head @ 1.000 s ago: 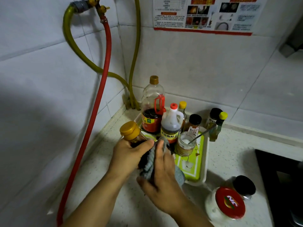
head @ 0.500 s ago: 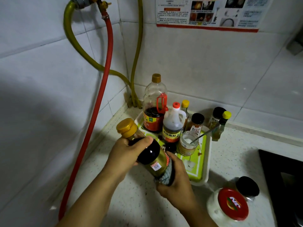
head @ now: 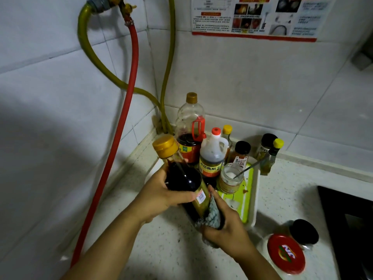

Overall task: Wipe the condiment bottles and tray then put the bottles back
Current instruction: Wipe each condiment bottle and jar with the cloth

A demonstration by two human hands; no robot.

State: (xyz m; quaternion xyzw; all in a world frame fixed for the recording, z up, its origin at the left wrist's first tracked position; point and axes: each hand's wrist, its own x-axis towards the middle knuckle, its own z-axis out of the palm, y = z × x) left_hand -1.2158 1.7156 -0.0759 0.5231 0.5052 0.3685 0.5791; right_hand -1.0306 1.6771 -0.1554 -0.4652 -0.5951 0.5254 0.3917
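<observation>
The left hand (head: 161, 197) is gripping a dark sauce bottle (head: 182, 178) around its middle, fingers and thumb curled round the glass, holding it tilted above the desk (head: 161, 249) with its gold cap (head: 165, 146) pointing up and to the far left. The right hand (head: 226, 225) is clutching a grey cloth (head: 213, 215) and pressing it round the bottle's lower end, so the two hands are sitting close together on the same bottle, the left one higher, the right one nearer.

Just beyond them, a white tray (head: 255, 199) with a green liner is lying in the far corner of the desk. Standing on it are a tall clear bottle (head: 189, 126) with a red handle and dark liquid low inside, a vinegar jug (head: 212, 156) with a red cap to its right, a slim yellow-capped bottle (head: 227, 134) behind the jug, a black-capped spice jar (head: 241, 153), and an open glass jar (head: 231, 178) of white powder with a spoon (head: 250, 167) leaning out of it. Right of the tray's far end, a black-capped jar (head: 265, 145) and a small yellow-capped bottle (head: 271, 158) are standing, though whether on the tray or the desk I cannot tell.

At the near right, a jar with a red lid (head: 286, 253) and one with a black lid (head: 304, 231) are sitting on the desk. A red hose (head: 121, 138) and yellow-green hoses (head: 94, 63) are hanging down the tiled wall (head: 40, 118), and a printed notice (head: 256, 17) is stuck up on the far wall.
</observation>
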